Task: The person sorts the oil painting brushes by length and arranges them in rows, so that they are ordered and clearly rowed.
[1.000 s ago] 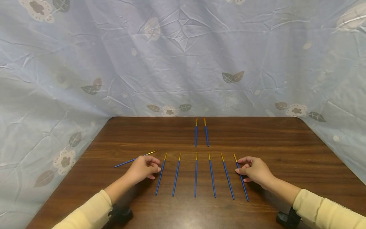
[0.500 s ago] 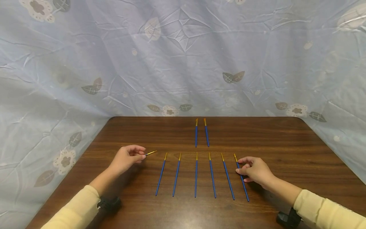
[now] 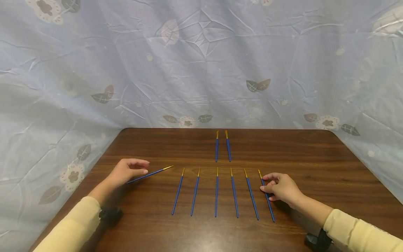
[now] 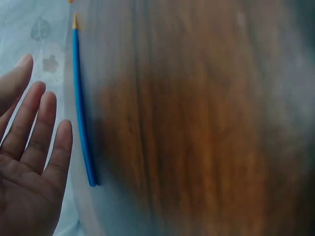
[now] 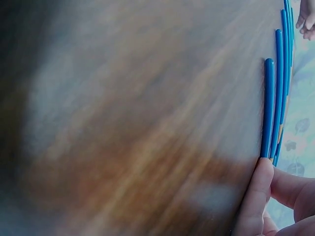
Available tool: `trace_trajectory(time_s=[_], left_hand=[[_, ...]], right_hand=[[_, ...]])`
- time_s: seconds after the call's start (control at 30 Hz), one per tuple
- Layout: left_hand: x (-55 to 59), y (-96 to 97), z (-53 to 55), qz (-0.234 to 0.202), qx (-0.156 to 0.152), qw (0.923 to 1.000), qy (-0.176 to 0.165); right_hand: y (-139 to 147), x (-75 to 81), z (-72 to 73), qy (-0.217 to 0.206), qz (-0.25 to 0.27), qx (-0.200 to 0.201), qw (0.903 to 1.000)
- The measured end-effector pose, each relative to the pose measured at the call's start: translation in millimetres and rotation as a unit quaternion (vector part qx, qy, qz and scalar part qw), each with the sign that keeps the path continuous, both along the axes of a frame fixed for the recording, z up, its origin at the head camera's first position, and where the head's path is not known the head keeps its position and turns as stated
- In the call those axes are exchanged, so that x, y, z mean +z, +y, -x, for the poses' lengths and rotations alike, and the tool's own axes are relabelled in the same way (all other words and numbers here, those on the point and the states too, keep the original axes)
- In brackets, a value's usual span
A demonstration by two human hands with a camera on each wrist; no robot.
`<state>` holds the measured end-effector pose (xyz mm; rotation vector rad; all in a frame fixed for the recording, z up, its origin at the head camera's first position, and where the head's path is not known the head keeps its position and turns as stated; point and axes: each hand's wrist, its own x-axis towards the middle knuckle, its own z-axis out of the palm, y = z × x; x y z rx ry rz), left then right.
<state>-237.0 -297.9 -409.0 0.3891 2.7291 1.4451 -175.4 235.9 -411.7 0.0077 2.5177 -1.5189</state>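
Observation:
In the head view my left hand (image 3: 125,171) is over the lower end of a slanted blue paintbrush (image 3: 154,172) with a yellow tip. The left wrist view shows its fingers (image 4: 37,147) extended, apart from that paintbrush (image 4: 81,108), holding nothing. My right hand (image 3: 281,188) is at the rightmost paintbrush (image 3: 269,208) of a spread row. Its thumb crosses the handle and the index fingertip meets the other side, in a pinch. The right wrist view has this handle (image 5: 267,108) running down behind a fingertip; its tip is hidden there. The brush lies on the table.
Several more blue paintbrushes, such as this one (image 3: 216,192), lie spaced apart in the row on the brown wooden table (image 3: 157,143). Two wider-tipped paintbrushes (image 3: 216,150) lie near the back edge. A patterned cloth (image 3: 201,70) hangs behind.
My left hand has moved left, away from the leftmost brush of the row and along the slanted paintbrush towards its lower end. The right hand and the brushes stay where they were.

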Motion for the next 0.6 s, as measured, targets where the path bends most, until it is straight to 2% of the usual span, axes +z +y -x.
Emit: trace_trajectory(time_s=[0.3,0.6], left_hand=[[-3.9,0.2,9.8,0.018,-0.037,0.9980,-0.047],[-7.9,11.7,13.7,0.023,-0.018,0.9966,-0.077]], right_hand=[[-1,-0.5,-0.2,-0.003,0.001,-0.002,1.0000],[0,0.6,-0.4,-0.006,-0.001,0.000,1.0000]])
